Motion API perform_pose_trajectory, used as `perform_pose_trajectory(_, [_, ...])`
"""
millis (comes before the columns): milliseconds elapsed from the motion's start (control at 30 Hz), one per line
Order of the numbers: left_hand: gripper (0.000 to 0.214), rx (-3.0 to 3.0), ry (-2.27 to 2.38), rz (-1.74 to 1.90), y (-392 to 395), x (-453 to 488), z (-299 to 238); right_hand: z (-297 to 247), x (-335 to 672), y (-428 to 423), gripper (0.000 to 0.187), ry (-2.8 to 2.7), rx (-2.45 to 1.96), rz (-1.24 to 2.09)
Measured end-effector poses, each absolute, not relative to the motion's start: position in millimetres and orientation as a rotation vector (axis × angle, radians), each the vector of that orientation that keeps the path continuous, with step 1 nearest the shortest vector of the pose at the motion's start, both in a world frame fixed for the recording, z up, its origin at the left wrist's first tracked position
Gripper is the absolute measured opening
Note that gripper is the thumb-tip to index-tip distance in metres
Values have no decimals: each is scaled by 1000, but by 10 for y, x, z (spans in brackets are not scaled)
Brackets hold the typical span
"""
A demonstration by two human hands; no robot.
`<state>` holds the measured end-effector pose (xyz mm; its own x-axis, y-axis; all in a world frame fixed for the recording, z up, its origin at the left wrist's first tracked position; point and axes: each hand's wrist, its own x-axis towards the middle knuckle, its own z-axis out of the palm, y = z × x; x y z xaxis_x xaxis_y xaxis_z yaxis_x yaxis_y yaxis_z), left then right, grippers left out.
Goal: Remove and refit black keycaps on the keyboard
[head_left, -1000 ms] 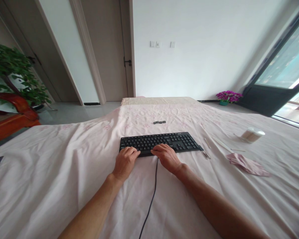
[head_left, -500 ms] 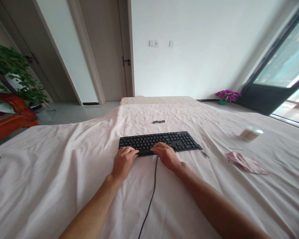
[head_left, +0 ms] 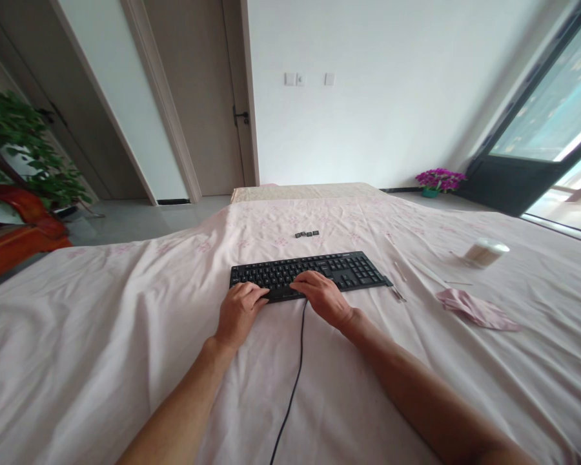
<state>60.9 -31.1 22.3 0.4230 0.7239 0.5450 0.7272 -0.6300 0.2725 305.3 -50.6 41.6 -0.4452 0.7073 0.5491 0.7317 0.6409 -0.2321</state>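
view dipped; two hands (head_left: 239,314) (head_left: 322,299) touch one keyboard (head_left: 351,270), four keycaps (head_left: 309,234) beyond.

There are two hands (head_left: 237,313), one keyboard (head_left: 353,265), three wall plates (head_left: 329,79) and probably four loose keycaps (head_left: 309,234).

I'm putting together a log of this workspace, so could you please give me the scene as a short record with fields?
Surface: pale patterned cloth cover, wrinkled
Main item: black keyboard
Left hand: at the keyboard's front left part
Right hand: over the keyboard's front edge, near its middle
Cord: runs from the keyboard's front edge toward the person
Beyond keyboard: four small dark pieces in a row
Right side: pink cloth; clear container farther back
Unclear: finger grip
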Motion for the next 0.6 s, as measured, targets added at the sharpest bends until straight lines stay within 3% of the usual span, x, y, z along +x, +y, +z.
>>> perform_pose_trajectory(300, [12,-2633,-1427,-1008,-335,670,315,322,3036,-520,25,-2093,-1076,84])
perform_pose_trajectory(600, [16,-2617,-1449,-982,-359,681,340,321,3036,-523,29,-2004,-1028,103])
